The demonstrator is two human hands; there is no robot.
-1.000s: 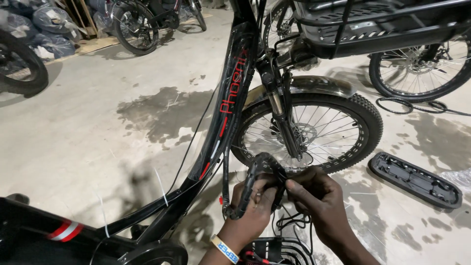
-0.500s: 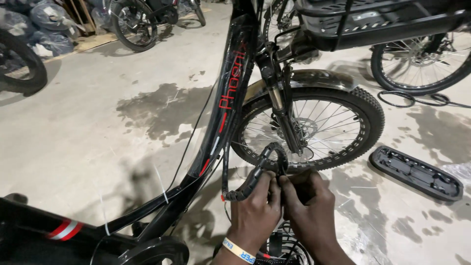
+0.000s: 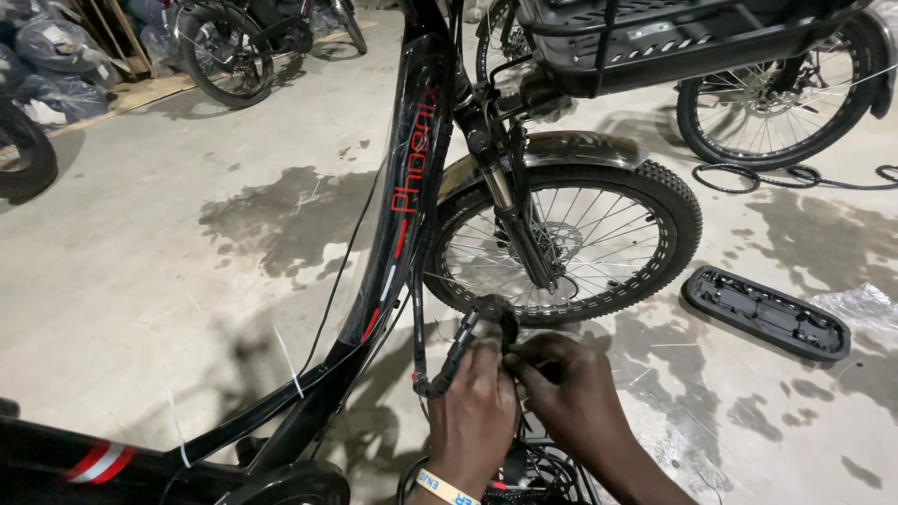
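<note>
A black bicycle frame (image 3: 412, 187) with red lettering rises from the lower left to the top centre, its front wheel (image 3: 571, 238) turned to the right. A black bundle of cables (image 3: 458, 351) hangs beside the frame's down tube. My left hand (image 3: 477, 411), with a wristband, grips the lower part of this bundle. My right hand (image 3: 571, 393) is just right of it, fingers pinched on the same bundle near its top. More wires lie below my hands at the bottom edge.
A long black plastic cover (image 3: 765, 311) lies on the concrete floor at right, next to crumpled clear plastic (image 3: 861, 304). Another bicycle with a rear rack (image 3: 673, 37) stands at top right, others at top left. White zip ties (image 3: 288, 360) stick out from the frame.
Both hands have dropped lower and drawn closer together on the cable bundle. The view has shifted slightly, so the front wheel sits higher in the picture.
</note>
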